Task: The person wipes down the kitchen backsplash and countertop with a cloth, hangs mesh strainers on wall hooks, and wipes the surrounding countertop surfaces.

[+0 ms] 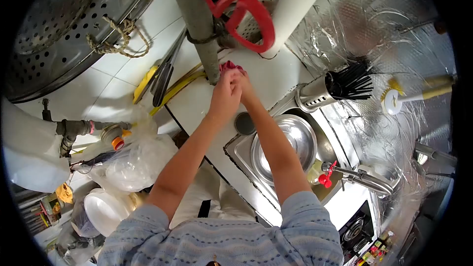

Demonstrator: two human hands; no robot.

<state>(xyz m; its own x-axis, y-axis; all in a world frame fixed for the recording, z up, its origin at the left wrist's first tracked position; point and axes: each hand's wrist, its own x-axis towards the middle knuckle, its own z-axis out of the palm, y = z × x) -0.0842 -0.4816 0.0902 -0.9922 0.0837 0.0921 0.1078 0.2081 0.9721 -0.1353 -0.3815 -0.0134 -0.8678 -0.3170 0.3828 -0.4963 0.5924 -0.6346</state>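
Observation:
Both of my arms reach forward over the white counter (197, 99), and my hands meet beside the foot of a grey pipe. My left hand (225, 93) and my right hand (244, 86) overlap, their fingers closed around a crumpled dark pink cloth (230, 66). Part of the cloth shows beyond the fingers; the rest is hidden under them. Which hand grips more of it is hard to tell. Just to the right of my forearms, a metal basin (290, 135) rests in the sink.
The grey pipe (197, 15) and a white pipe (295, 10) rise from the counter near red handles (253, 24). A metal holder (315, 93) with black utensils stands right, above the faucet (362, 177). Scissors (167, 71) and plastic bags (133, 167) are left.

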